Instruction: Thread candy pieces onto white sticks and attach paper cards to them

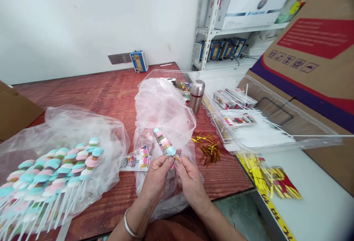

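Observation:
Both my hands meet near the table's front edge, pinching the lower end of a wrapped pastel marshmallow skewer (165,142) that points up and left. My left hand (156,176), with a bangle on its wrist, grips it from the left with fingers closed. My right hand (190,180) pinches the same spot from the right, where a gold twist tie shows. Behind them stands a crumpled clear plastic bag (163,112) with more candy inside. A small printed card (136,159) lies just left of my hands.
A large clear bag (63,130) at left holds several finished skewers on white sticks. Loose gold twist ties (207,145) lie right of my hands. A steel flask (196,96), a clear tray (276,138) with cards and sticks, cardboard boxes and a shelf stand beyond.

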Demonstrator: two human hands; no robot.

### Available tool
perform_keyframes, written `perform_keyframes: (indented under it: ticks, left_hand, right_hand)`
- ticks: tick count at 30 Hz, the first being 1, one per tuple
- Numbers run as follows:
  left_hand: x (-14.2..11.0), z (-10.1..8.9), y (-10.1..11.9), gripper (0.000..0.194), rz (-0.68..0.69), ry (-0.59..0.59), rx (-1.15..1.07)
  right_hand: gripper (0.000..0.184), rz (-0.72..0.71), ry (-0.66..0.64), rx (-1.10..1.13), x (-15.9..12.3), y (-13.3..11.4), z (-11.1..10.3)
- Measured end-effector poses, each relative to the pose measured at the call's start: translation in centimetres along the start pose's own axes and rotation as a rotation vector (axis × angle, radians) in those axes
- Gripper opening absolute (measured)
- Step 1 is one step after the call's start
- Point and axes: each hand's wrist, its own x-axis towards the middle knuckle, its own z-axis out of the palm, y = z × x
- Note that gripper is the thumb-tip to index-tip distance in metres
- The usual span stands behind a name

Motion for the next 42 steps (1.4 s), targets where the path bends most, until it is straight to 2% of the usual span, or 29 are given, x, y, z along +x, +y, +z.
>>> perform_keyframes:
  ticks: [2, 4, 6, 8, 9, 11, 13, 15, 18, 25, 30, 33, 37, 40, 42]
  left_hand:
    - [-0.2, -0.5, 0.2, 0.028, -0.135, -0.135, -0.055]
    - [-0.4, -0.9, 0.3, 0.036, -0.262, -0.249, -0.09]
    - [-0.6, -1.0, 0.4, 0.038, -0.294, -0.279, -0.095]
    - [-0.6, -1.0, 0.5, 0.03, -0.23, -0.217, -0.07]
    - [-0.5, -1.0, 0.7, 0.027, -0.177, -0.169, -0.056]
    - [-0.2, -1.0, 1.2, 0.026, -0.074, -0.07, -0.033]
    - [0.2, -1.1, 1.6, 0.027, -0.008, 0.0, -0.023]
    - [0.4, -1.1, 1.7, 0.028, -0.003, 0.04, -0.01]
    - [0.4, -0.9, 1.4, 0.026, -0.026, 0.071, 0.019]
    - [0.3, -0.4, 1.2, 0.033, 0.02, 0.133, 0.151]
    - [0.5, -1.3, 1.8, 0.031, 0.074, 0.088, 0.292]
    - [0.5, -2.3, 2.8, 0.025, 0.183, 0.011, 0.529]
    - [0.0, -3.0, 4.7, 0.023, 0.36, -0.037, 0.901]
    - [-0.4, -3.0, 5.4, 0.021, 0.503, -0.044, 1.102]
    - [-0.8, -2.8, 5.3, 0.026, 0.586, -0.047, 1.249]
  right_hand:
    - [0.036, 0.243, -0.211, 0.398, -0.4, 0.3, -0.1]
    - [0.041, 0.424, -0.407, 0.687, -0.9, 0.6, -0.2]
    - [0.045, 0.491, -0.507, 0.759, -1.3, 0.7, -0.5]
    - [0.044, 0.456, -0.522, 0.572, -1.3, 0.3, -1.2]
    - [0.043, 0.403, -0.498, 0.378, -1.1, -0.1, -1.9]
    - [0.04, 0.24, -0.365, -0.118, -0.2, -1.2, -3.9]
    - [0.032, 0.062, -0.089, -0.601, 1.5, -2.4, -6.2]
    - [0.029, -0.059, 0.15, -1.023, 3.9, -3.3, -8.2]
    - [0.024, -0.045, 0.244, -1.187, 7.9, -3.7, -9.7]
    - [0.02, 0.096, 0.215, -1.29, 15.5, -2.6, -8.0]
    - [0.011, 0.105, 0.16, -1.196, 18.0, -2.6, -8.3]
    - [0.009, 0.004, 0.209, -1.071, 17.2, -3.1, -8.9]
    - [0.015, -0.172, 0.351, -0.829, 13.7, -3.5, -9.3]
    - [0.018, -0.263, 0.432, -0.65, 10.3, -3.8, -8.6]
    - [0.018, -0.348, 0.472, -0.512, 8.0, -4.3, -7.5]
